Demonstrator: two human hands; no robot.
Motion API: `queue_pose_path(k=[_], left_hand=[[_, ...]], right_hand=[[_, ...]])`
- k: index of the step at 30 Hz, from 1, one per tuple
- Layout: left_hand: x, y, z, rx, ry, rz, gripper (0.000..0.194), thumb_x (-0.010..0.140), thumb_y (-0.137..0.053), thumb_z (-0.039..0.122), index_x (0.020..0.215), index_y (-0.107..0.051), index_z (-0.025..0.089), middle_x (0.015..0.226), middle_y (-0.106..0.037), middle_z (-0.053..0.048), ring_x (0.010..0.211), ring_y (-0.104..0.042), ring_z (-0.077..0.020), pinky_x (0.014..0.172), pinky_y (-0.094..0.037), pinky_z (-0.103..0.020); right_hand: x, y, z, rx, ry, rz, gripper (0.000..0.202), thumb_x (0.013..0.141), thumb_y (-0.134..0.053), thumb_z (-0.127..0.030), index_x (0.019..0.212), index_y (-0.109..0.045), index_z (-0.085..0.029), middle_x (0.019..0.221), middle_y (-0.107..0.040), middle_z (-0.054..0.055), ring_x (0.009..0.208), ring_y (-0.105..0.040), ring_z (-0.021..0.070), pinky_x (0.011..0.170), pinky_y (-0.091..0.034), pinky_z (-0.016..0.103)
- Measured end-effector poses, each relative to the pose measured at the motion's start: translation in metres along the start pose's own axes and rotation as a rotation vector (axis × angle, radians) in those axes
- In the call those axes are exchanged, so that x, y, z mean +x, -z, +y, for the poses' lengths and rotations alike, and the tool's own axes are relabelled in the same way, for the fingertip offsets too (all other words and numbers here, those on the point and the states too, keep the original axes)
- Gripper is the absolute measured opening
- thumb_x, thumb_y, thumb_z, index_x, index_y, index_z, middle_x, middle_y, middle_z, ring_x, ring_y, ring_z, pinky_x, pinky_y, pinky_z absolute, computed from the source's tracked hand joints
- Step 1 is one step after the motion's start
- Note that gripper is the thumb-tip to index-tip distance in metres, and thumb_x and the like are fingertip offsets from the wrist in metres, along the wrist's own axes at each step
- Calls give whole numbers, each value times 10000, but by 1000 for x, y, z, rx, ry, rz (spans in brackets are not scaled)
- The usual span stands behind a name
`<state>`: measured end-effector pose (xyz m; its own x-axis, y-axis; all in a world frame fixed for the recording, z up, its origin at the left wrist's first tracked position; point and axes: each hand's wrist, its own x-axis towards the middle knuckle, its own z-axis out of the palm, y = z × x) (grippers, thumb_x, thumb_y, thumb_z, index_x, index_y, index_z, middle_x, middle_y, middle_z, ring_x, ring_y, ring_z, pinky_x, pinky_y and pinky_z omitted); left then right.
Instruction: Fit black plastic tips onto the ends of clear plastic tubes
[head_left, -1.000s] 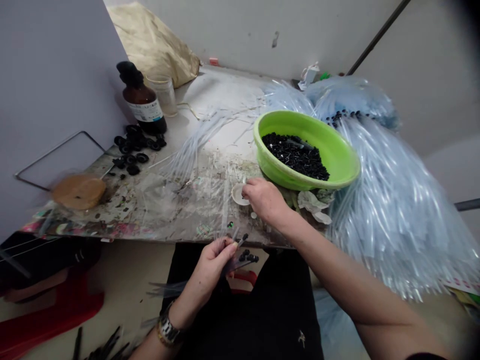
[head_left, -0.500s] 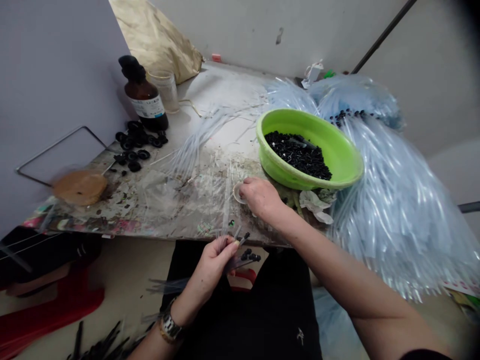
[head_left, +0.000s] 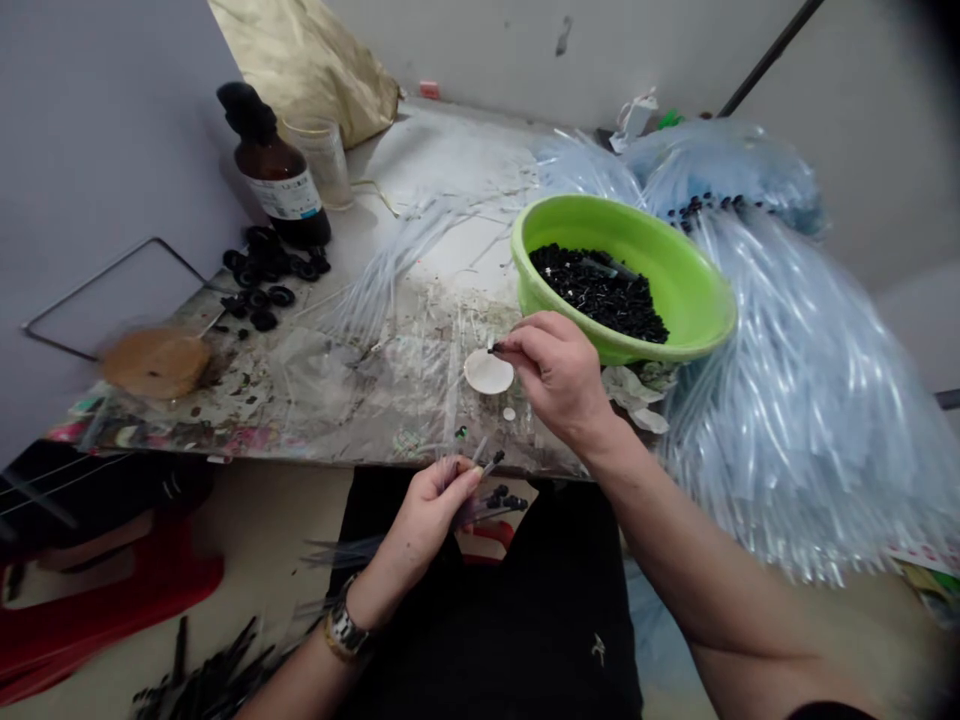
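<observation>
Tubes (head_left: 787,400) heap at the table's (head_left: 247,420) right beside the green basin (head_left: 690,290); left hand (head_left: 431,510) clasps a capped bundle (head_left: 487,500) below the edge. Right hand (head_left: 559,375) pinches one black cap (head_left: 495,348) above the white dish (head_left: 487,372): best kept level, pinch firm

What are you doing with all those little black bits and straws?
The left hand grips a bunch of clear tubes, some tipped with black caps. The right hand pinches one small black piece above a little white dish on the messy table. A green bowl of black pieces sits just behind.
</observation>
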<state>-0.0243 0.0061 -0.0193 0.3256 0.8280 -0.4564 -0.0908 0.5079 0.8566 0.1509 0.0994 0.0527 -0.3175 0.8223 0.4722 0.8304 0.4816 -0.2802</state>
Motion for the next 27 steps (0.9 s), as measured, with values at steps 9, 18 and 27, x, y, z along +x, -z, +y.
queue_pose_path(k=[9, 18, 27], left_hand=[[1, 0, -7, 21, -46, -34, 247, 830, -599, 398, 768, -549, 165, 584, -463, 63, 487, -419, -65, 483, -375, -184], [0, -1, -9, 88, -100, -94, 202, 847, -578, 367, 812, -577, 168, 605, -471, 55, 499, -413, -74, 509, -375, -203], [-3, -4, -9, 151, -133, -121, 176, 857, -558, 327, 811, -593, 161, 681, -496, 32, 571, -422, -89, 563, -380, -211]], right_hand=[[-22, 7, 0, 256, -153, -160, 124, 847, -571, -138, 729, -595, -169, 764, -582, 22, 740, -531, 148, 693, -395, 262], [-59, 30, -14, 563, -332, -285, 143, 808, -623, -110, 689, -567, -167, 712, -581, -11, 697, -536, 121, 673, -396, 248], [-67, 34, -15, 554, -327, -333, 158, 816, -603, -95, 681, -561, -166, 704, -565, -15, 695, -526, 119, 666, -389, 248]])
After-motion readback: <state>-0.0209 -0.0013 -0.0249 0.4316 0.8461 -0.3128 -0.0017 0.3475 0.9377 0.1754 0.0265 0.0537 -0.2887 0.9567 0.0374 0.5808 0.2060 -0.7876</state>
